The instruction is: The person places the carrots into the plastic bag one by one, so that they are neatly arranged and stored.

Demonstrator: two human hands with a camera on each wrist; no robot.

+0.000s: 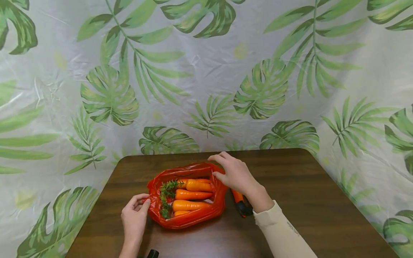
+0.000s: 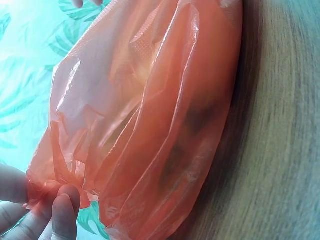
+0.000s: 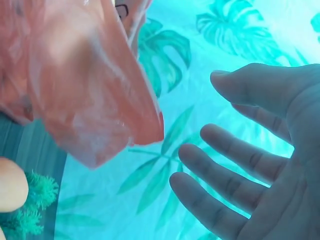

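Observation:
A red plastic bag lies on the brown table with its mouth spread wide. Several orange carrots are inside, their feathery green tops toward the left end. My left hand pinches the bag's left edge; in the left wrist view its fingertips grip the bunched plastic. At the right rim, my right hand is held with thumb and fingers apart. The right wrist view shows those fingers spread and holding nothing, a gap between them and the bag.
An orange carrot-like piece lies right of the bag, partly covered by the right arm. A black object sits by that wrist, another black piece at the bottom edge. A leaf-printed curtain hangs behind the table.

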